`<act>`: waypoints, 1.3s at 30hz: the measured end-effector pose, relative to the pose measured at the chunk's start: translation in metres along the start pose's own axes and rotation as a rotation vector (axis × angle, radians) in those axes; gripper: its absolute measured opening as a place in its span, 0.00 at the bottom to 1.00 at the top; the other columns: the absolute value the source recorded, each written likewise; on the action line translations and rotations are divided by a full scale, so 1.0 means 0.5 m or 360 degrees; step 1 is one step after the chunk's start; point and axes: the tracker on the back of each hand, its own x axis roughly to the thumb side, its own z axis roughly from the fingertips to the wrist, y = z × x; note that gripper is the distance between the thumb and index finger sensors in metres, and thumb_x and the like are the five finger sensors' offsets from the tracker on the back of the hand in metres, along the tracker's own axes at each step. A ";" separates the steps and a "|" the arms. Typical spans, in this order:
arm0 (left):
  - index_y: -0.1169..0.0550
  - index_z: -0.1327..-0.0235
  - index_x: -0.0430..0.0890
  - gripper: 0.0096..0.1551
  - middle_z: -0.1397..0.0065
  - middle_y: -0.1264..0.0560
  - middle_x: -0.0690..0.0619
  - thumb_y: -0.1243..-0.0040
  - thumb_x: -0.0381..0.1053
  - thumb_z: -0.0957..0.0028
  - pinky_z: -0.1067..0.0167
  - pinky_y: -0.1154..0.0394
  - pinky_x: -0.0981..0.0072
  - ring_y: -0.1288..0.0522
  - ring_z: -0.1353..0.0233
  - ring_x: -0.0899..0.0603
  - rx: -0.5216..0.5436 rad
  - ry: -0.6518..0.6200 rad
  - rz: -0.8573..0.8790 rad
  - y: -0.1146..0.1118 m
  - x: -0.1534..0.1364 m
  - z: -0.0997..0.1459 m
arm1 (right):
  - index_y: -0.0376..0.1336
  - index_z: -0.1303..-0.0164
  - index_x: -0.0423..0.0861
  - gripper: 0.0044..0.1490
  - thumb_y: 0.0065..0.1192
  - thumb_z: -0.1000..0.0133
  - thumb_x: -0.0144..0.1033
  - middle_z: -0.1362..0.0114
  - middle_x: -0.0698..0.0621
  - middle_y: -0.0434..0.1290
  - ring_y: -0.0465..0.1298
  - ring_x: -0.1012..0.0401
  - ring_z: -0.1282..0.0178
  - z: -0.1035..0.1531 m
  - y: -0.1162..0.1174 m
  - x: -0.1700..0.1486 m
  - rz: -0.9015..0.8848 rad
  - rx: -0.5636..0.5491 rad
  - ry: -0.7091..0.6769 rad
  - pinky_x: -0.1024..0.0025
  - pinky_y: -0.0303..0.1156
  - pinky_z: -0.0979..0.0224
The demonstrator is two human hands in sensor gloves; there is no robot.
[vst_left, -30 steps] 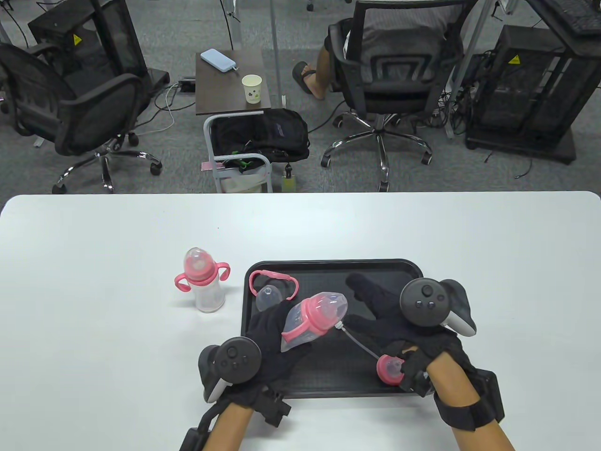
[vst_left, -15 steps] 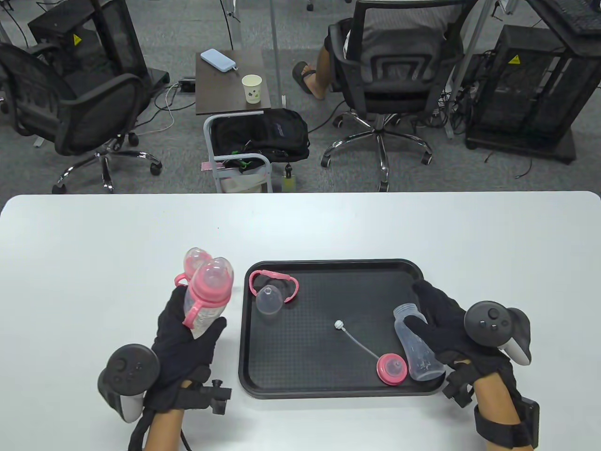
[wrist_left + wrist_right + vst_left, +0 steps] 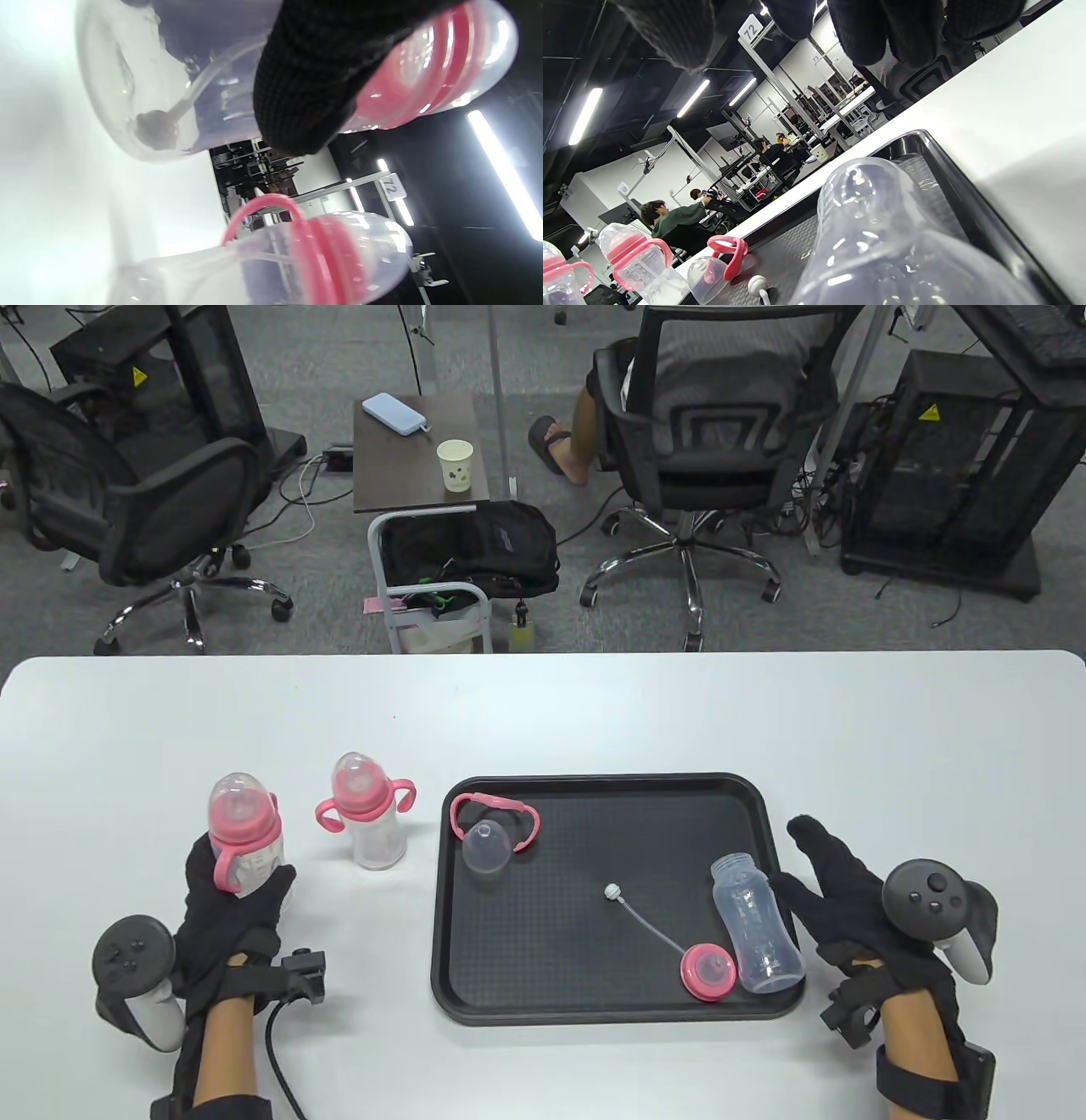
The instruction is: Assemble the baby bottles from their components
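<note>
My left hand (image 3: 237, 891) grips an assembled bottle with a pink collar and handles (image 3: 242, 831), upright at the table's left. I cannot tell whether its base touches the table. In the left wrist view my finger (image 3: 305, 84) wraps this bottle (image 3: 178, 84). A second assembled bottle (image 3: 366, 819) stands to its right. My right hand (image 3: 806, 865) is open and empty, just right of the black tray (image 3: 594, 785). An empty clear bottle body (image 3: 758, 933) lies in the tray's right side and fills the right wrist view (image 3: 882, 237).
The tray also holds a pink handle ring (image 3: 495, 813), a clear cap (image 3: 486, 848), a straw with a white weight (image 3: 636, 912) and a pink collar with a nipple (image 3: 707, 971). The table's far edge borders chairs and a small side table.
My left hand carried the assembled bottle from over the tray to the left of the standing bottle. My right hand let go of the clear bottle body in the tray and drew back right.
</note>
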 end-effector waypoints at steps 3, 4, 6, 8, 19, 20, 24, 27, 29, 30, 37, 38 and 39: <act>0.42 0.17 0.56 0.58 0.15 0.37 0.53 0.17 0.54 0.56 0.22 0.45 0.39 0.35 0.15 0.36 -0.0021 0.0090 -0.0064 -0.012 -0.027 -0.014 | 0.43 0.12 0.43 0.52 0.55 0.37 0.61 0.14 0.27 0.53 0.58 0.29 0.19 -0.001 0.004 0.001 0.0018 0.0020 0.0010 0.25 0.54 0.26; 0.42 0.17 0.56 0.58 0.15 0.36 0.53 0.17 0.54 0.56 0.22 0.45 0.39 0.35 0.15 0.36 -0.0037 0.0095 -0.0075 -0.016 -0.033 -0.016 | 0.43 0.12 0.43 0.52 0.55 0.37 0.61 0.14 0.27 0.53 0.58 0.29 0.19 -0.002 0.006 0.001 0.0016 0.0029 0.0012 0.25 0.54 0.26; 0.42 0.18 0.56 0.59 0.16 0.36 0.53 0.17 0.54 0.57 0.23 0.44 0.39 0.35 0.15 0.36 -0.0039 0.0108 -0.0087 -0.027 -0.042 -0.017 | 0.43 0.13 0.43 0.52 0.55 0.37 0.61 0.14 0.27 0.53 0.58 0.29 0.19 -0.004 0.011 0.001 0.0021 0.0049 0.0013 0.25 0.54 0.27; 0.41 0.18 0.56 0.59 0.16 0.36 0.53 0.16 0.54 0.57 0.23 0.43 0.39 0.34 0.15 0.36 -0.0045 0.0128 -0.0097 -0.035 -0.051 -0.016 | 0.43 0.13 0.43 0.52 0.55 0.37 0.61 0.14 0.27 0.53 0.58 0.29 0.19 -0.004 0.013 0.000 0.0024 0.0070 0.0021 0.25 0.55 0.27; 0.39 0.19 0.56 0.59 0.17 0.34 0.52 0.14 0.54 0.60 0.22 0.45 0.43 0.34 0.16 0.37 0.0025 0.0257 0.0050 -0.024 -0.082 0.001 | 0.44 0.13 0.43 0.51 0.55 0.37 0.61 0.14 0.27 0.53 0.58 0.29 0.19 -0.004 0.018 0.002 0.0012 0.0097 0.0016 0.25 0.55 0.27; 0.39 0.19 0.56 0.59 0.17 0.34 0.52 0.14 0.54 0.60 0.22 0.46 0.43 0.34 0.16 0.37 0.0022 0.0268 0.0028 -0.023 -0.083 0.004 | 0.44 0.13 0.43 0.51 0.55 0.37 0.61 0.14 0.27 0.52 0.58 0.29 0.19 -0.004 0.018 0.002 0.0006 0.0104 0.0020 0.25 0.55 0.27; 0.37 0.20 0.59 0.57 0.16 0.34 0.53 0.14 0.54 0.61 0.21 0.51 0.39 0.37 0.15 0.33 -0.0022 0.0324 -0.0136 -0.019 -0.080 0.014 | 0.44 0.13 0.43 0.51 0.55 0.37 0.61 0.14 0.27 0.52 0.58 0.29 0.19 -0.002 0.019 0.003 -0.0007 0.0120 0.0031 0.25 0.55 0.27; 0.37 0.19 0.58 0.57 0.16 0.34 0.52 0.14 0.55 0.61 0.21 0.52 0.41 0.37 0.15 0.35 -0.0013 0.0377 -0.0133 -0.015 -0.083 0.020 | 0.44 0.13 0.43 0.51 0.55 0.36 0.61 0.14 0.27 0.52 0.58 0.28 0.19 -0.001 0.019 0.003 -0.0016 0.0127 0.0029 0.25 0.55 0.27; 0.37 0.19 0.59 0.57 0.16 0.34 0.52 0.14 0.54 0.60 0.21 0.53 0.41 0.37 0.15 0.35 0.0000 0.0378 -0.0138 -0.013 -0.083 0.022 | 0.44 0.13 0.43 0.51 0.55 0.36 0.61 0.14 0.27 0.52 0.58 0.28 0.19 -0.001 0.020 0.003 -0.0020 0.0129 0.0027 0.25 0.55 0.27; 0.37 0.19 0.58 0.57 0.16 0.35 0.52 0.14 0.54 0.60 0.21 0.53 0.42 0.37 0.15 0.35 -0.0004 0.0384 -0.0150 -0.012 -0.084 0.023 | 0.44 0.13 0.43 0.52 0.55 0.37 0.61 0.14 0.27 0.52 0.58 0.29 0.19 -0.001 0.020 0.003 -0.0021 0.0132 0.0026 0.25 0.55 0.27; 0.38 0.17 0.54 0.60 0.15 0.36 0.49 0.16 0.60 0.61 0.22 0.50 0.43 0.38 0.15 0.36 -0.0056 0.0401 -0.0258 0.010 -0.083 0.037 | 0.44 0.13 0.43 0.51 0.55 0.36 0.61 0.14 0.26 0.52 0.58 0.28 0.19 0.000 0.020 -0.001 -0.0053 0.0158 0.0050 0.26 0.55 0.27; 0.38 0.16 0.53 0.61 0.15 0.37 0.49 0.16 0.62 0.61 0.22 0.49 0.41 0.38 0.15 0.35 -0.0094 0.0396 -0.0267 0.013 -0.081 0.038 | 0.44 0.13 0.42 0.51 0.55 0.36 0.61 0.14 0.27 0.52 0.58 0.28 0.19 0.000 0.019 -0.001 -0.0055 0.0157 0.0049 0.26 0.55 0.27; 0.39 0.15 0.52 0.62 0.14 0.38 0.48 0.17 0.62 0.61 0.22 0.49 0.40 0.39 0.15 0.34 -0.0113 0.0421 -0.0271 0.017 -0.076 0.040 | 0.44 0.13 0.43 0.51 0.55 0.36 0.61 0.14 0.26 0.52 0.58 0.28 0.19 0.001 0.018 -0.001 -0.0059 0.0151 0.0049 0.26 0.55 0.27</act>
